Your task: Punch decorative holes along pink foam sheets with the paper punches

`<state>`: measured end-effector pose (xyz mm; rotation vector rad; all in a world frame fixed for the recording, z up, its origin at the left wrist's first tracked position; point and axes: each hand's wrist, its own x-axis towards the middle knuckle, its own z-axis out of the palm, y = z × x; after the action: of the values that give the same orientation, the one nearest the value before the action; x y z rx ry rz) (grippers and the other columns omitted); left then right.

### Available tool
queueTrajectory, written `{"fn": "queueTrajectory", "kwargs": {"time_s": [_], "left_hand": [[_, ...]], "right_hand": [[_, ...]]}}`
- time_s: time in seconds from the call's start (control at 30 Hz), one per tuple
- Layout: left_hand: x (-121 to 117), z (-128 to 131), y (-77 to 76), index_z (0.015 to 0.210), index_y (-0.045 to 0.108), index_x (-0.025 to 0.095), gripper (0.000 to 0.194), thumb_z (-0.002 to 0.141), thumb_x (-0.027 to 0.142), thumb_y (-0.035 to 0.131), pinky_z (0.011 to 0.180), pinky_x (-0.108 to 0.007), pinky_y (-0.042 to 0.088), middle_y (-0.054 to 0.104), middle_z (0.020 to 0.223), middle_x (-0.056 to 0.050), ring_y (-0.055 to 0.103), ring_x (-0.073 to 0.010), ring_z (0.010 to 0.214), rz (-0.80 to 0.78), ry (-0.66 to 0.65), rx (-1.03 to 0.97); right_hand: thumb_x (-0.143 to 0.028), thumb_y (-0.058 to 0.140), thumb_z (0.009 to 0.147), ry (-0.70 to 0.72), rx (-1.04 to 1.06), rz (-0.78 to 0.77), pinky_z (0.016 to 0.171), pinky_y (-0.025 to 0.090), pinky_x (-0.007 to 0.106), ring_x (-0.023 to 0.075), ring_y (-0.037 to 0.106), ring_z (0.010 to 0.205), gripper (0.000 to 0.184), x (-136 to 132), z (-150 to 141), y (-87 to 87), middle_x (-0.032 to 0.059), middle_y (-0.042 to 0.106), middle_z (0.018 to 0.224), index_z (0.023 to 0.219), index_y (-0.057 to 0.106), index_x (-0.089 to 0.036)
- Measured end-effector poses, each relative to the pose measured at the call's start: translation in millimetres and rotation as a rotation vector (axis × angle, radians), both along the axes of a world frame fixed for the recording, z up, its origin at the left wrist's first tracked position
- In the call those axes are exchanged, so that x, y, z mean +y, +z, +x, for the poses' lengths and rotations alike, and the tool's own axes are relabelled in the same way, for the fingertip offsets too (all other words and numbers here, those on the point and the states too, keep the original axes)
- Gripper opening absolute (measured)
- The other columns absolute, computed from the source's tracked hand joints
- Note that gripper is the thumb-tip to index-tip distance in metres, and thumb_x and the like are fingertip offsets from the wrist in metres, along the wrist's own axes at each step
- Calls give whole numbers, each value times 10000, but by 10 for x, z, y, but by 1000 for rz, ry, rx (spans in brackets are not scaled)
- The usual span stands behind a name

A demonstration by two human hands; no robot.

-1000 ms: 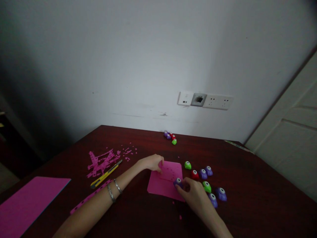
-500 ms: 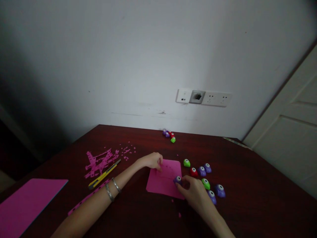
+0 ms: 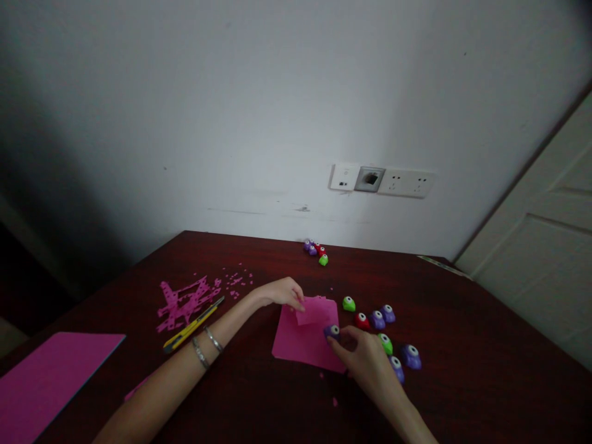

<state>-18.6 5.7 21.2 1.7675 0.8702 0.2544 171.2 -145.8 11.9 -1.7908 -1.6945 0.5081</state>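
Observation:
A square pink paper sheet [image 3: 300, 342] lies on the dark red-brown table [image 3: 462, 370]. My left hand [image 3: 280, 291] pinches the sheet's far edge and holds a flap [image 3: 314, 310] of it lifted and folded over. My right hand [image 3: 363, 357] is closed on a small purple craft punch [image 3: 332, 332] sitting on the sheet's right edge. Several more small punches lie just right of my right hand: a green one [image 3: 348, 303], a red one [image 3: 361, 320], purple ones [image 3: 411, 356].
A yellow utility knife [image 3: 192, 325] and pink punched paper scraps [image 3: 185, 299] lie to the left. A larger pink sheet [image 3: 50, 382] sits at the near left corner. A small cluster of punches [image 3: 316, 251] stands by the wall under the sockets [image 3: 382, 180]. A door [image 3: 541, 246] is at right.
My left hand has lifted the sheet's far edge, so a flap now stands folded up. My right hand stays on the purple punch. The view shifted slightly.

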Motion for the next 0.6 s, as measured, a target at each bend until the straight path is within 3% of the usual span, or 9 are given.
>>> {"fn": "queueTrajectory", "kwargs": {"time_s": [0.27,0.6], "left_hand": [[-41,20,50,612,642,130,205,499,237,775,546,-225,380,600,522,17,520,-89,509,-99,30,-51],[-52,67,1,636,658,130,213,497,235,782,552,-222,397,622,551,8,537,-89,520,-162,0,-79]], "right_hand": [[-328,539,753,-58,-130,39,499,382,235,163,599,519,209,9,23,-14,19,643,556,615,616,-191],[-343,538,765,-75,-187,45,519,382,245,170,607,540,221,10,24,-23,28,654,584,630,624,-191]]}}
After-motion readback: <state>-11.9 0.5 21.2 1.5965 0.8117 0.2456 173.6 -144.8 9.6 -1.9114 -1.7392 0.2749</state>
